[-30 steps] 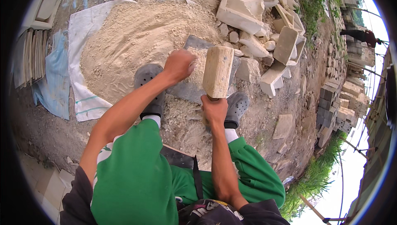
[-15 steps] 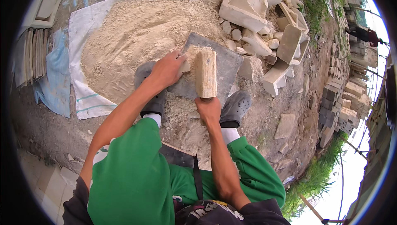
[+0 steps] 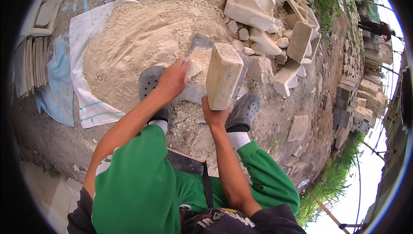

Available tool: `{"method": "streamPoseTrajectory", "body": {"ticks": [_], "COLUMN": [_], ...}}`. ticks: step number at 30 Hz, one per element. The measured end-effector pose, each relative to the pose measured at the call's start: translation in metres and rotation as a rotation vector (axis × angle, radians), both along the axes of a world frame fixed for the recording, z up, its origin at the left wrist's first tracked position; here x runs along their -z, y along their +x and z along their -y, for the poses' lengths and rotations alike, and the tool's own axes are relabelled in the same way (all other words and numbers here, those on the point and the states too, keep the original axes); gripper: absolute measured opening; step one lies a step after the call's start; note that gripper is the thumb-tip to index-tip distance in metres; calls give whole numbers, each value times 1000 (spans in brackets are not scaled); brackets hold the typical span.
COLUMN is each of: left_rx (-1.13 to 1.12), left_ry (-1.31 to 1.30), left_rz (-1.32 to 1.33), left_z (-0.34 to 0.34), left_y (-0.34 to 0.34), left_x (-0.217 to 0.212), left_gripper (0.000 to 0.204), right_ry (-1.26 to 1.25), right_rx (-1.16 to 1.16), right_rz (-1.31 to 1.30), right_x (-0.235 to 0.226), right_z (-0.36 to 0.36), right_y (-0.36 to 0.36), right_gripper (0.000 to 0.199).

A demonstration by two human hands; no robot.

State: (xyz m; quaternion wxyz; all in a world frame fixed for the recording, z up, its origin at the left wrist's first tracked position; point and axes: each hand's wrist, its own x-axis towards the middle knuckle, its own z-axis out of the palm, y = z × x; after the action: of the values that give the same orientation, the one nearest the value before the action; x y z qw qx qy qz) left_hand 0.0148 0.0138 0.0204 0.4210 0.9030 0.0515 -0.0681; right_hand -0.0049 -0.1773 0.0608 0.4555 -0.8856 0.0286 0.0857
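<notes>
My right hand (image 3: 216, 113) is closed round the handle of a mallet, its block-shaped pale wooden head (image 3: 223, 77) raised above a dark grey slab (image 3: 193, 93). Part of the slab is hidden behind the mallet head. With its fingers bent, my left hand (image 3: 175, 78) grips a pale stone piece (image 3: 193, 70) at the slab's left side. Crushed pale stone (image 3: 201, 58) lies on the slab beside that piece.
Left of the slab, a heap of pale powder (image 3: 129, 53) covers a white sheet (image 3: 79, 62). Broken stone blocks (image 3: 251, 6) are piled at the far right. My grey clogs (image 3: 244, 111) flank the slab. Stacked bricks (image 3: 344, 98) stand farther right.
The mallet has risen off the slab toward me, its head now looking larger. My left hand stays at nearly the same place with the stone piece.
</notes>
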Motion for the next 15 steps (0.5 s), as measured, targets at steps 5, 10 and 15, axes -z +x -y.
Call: {"method": "streamPoseTrajectory", "body": {"ticks": [5, 10, 15], "left_rx": [-8, 4, 2], "left_ry": [0, 13, -6], "left_rz": [-88, 43, 1], "left_z": [-1, -1, 0], "left_y": [0, -3, 0], "left_x": [-2, 1, -4], "left_gripper": [56, 48, 50], "right_ry": [-127, 58, -186], "right_rx": [47, 46, 17], "right_rz": [-169, -2, -239], "right_x": [1, -6, 7], "right_z": [4, -1, 0], "right_y": [2, 5, 13], "right_gripper": [29, 30, 32]}}
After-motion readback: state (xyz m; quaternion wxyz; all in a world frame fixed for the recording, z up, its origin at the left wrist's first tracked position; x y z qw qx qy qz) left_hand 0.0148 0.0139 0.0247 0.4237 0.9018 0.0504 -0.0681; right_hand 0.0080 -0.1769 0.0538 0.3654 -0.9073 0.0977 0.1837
